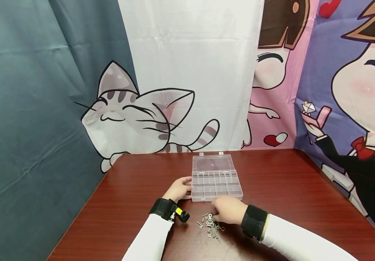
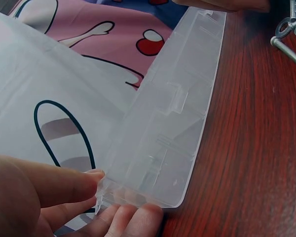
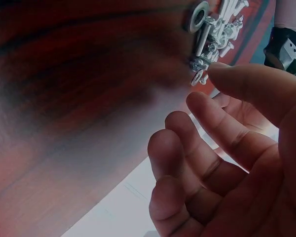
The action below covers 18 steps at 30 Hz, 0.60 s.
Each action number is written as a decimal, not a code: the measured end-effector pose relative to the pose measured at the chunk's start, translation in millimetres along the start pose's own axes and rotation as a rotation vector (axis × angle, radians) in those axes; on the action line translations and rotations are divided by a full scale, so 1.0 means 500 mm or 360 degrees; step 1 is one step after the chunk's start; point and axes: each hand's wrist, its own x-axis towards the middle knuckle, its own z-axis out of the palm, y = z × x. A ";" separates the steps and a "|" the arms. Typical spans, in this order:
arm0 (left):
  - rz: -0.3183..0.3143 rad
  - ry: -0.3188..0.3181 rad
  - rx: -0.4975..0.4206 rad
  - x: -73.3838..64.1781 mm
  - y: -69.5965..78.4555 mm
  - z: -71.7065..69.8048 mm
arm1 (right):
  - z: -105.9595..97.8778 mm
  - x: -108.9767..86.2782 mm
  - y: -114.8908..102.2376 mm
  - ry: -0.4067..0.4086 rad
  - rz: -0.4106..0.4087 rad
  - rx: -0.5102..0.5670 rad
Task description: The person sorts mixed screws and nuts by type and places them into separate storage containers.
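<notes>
A clear plastic compartment box [image 1: 216, 188] sits on the table with its lid [image 1: 211, 163] laid back. My left hand [image 1: 179, 189] holds the box by its left end; in the left wrist view, a fingertip [image 2: 91, 182] is at the upper corner and other fingers are against the lower side. In front of the box lies a pile of metal bolts, nuts and washers [image 1: 211, 226]. My right hand [image 1: 228, 210] is at the pile's right edge. In the right wrist view its fingers are loosely bent, with a gap between thumb and index finger and nothing in it.
The red-brown wooden table [image 1: 135, 203] reaches back to a printed cloth backdrop [image 1: 190, 72]. Black bands with small devices circle both wrists. A loose bolt [image 2: 287, 51] and a washer [image 2: 283, 27] lie near the box's front side.
</notes>
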 end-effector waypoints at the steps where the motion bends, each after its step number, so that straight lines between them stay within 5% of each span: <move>1: 0.0000 0.0000 0.0005 0.000 -0.001 0.000 | 0.001 0.000 0.001 -0.0002 -0.0007 0.0004; 18: -0.0020 0.0028 0.0048 0.001 -0.003 0.000 | 0.007 -0.007 -0.004 -0.0013 -0.0051 0.0007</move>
